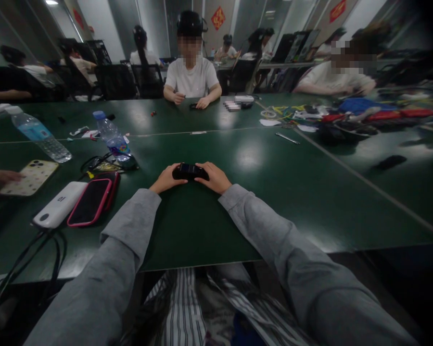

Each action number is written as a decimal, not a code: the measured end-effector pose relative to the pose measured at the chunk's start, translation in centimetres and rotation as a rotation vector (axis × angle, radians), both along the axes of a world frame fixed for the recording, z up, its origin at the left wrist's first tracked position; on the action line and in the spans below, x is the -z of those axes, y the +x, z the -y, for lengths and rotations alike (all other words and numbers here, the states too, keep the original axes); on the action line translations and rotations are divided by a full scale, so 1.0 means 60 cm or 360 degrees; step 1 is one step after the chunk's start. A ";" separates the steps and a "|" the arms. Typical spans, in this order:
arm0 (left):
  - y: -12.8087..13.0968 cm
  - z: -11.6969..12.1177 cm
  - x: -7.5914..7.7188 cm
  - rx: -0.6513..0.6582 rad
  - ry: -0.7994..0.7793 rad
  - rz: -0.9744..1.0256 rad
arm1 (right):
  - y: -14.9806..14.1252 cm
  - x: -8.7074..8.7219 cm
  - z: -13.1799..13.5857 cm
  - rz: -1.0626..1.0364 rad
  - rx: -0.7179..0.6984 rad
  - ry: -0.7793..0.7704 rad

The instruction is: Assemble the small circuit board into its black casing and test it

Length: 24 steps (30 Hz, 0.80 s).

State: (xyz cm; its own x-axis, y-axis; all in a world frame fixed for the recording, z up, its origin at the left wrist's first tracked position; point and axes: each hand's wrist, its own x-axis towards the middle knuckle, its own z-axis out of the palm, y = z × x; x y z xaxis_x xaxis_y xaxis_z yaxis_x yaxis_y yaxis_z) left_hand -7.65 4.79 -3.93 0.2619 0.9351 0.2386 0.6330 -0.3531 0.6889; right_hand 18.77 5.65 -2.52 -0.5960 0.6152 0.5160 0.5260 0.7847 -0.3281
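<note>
A small black device (191, 171) with a dark, glossy panel on top is between my hands, at or just above the green tabletop. My left hand (169, 178) grips its left end, thumb along the near side. On the opposite end, my right hand (215, 177) closes around it in the same way, fingers over the far edge. The exact kind of device is too dark to make out. Grey sleeves cover both my forearms.
Left of me lie a pink-cased phone (90, 202), a white power bank (59, 204) and cables. Two plastic bottles (41, 134) stand or lean beyond them. Another person's hand touches a patterned phone (32, 178). Opposite sits a person (191, 77); tangled wires (285, 115) lie right.
</note>
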 end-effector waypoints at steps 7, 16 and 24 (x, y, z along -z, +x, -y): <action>-0.001 0.017 -0.001 0.0024 -0.0025 0.0026 | -0.002 0.001 0.037 0.0026 0.0013 -0.0042; -0.002 0.038 -0.013 0.0032 -0.0057 0.0041 | -0.005 -0.001 0.058 0.0007 0.0052 -0.0091; 0.001 0.039 -0.022 -0.0022 -0.0124 0.0012 | -0.003 0.007 0.045 -0.0048 0.0022 -0.0154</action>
